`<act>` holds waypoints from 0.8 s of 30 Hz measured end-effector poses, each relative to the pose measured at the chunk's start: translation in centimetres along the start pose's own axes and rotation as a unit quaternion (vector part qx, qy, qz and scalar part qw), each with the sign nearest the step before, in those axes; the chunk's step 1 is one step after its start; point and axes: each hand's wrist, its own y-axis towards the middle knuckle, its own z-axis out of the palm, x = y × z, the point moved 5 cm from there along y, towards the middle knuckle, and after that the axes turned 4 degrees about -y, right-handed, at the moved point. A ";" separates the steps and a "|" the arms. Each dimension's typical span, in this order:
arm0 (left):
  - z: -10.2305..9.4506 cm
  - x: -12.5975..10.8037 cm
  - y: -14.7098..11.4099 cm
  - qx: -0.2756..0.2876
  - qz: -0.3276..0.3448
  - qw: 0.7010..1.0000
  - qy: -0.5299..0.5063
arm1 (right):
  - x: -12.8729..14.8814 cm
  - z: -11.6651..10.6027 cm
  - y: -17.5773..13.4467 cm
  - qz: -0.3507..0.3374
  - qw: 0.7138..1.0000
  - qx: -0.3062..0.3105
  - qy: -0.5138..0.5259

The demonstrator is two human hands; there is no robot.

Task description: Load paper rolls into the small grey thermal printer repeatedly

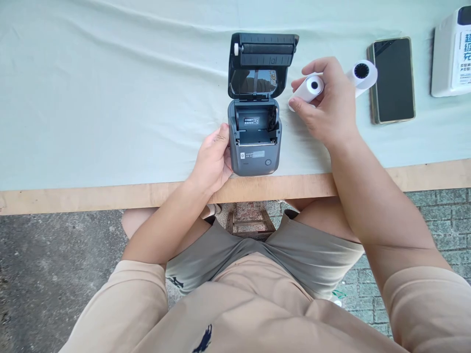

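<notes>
A dark grey portable label printer (253, 164) stands near the table's front edge with its lid (263, 61) raised. Its paper compartment shows no roll inside. My left hand (215, 159) grips the printer's left side, thumb along the edge and the other fingers partly hidden behind it. To the right of the printer, my right hand (329, 100) has its thumb and fingers round a small white paper roll (305, 93), whose dark-centred end faces me. Just beyond that hand lies a second white paper roll (368, 78) with a wider dark core, partly hidden by the hand.
A smartphone (393, 81) with a dark screen lies right of the rolls. At the far right stands a white box-shaped device (447, 63) with printed characters. Pale green cloth covers the table (110, 98), and a bare wooden edge (91, 196) runs along its front.
</notes>
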 end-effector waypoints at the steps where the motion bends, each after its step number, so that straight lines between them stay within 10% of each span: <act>1: 0.1 0.0 0.0 0.001 -0.001 1.000 0.000 | -0.2 0.2 0.1 0.003 1.000 0.001 -0.011; 24: -0.3 0.1 -0.1 -0.014 -0.002 1.000 0.007 | 0.8 -1.2 -0.2 -0.065 0.997 0.027 -0.018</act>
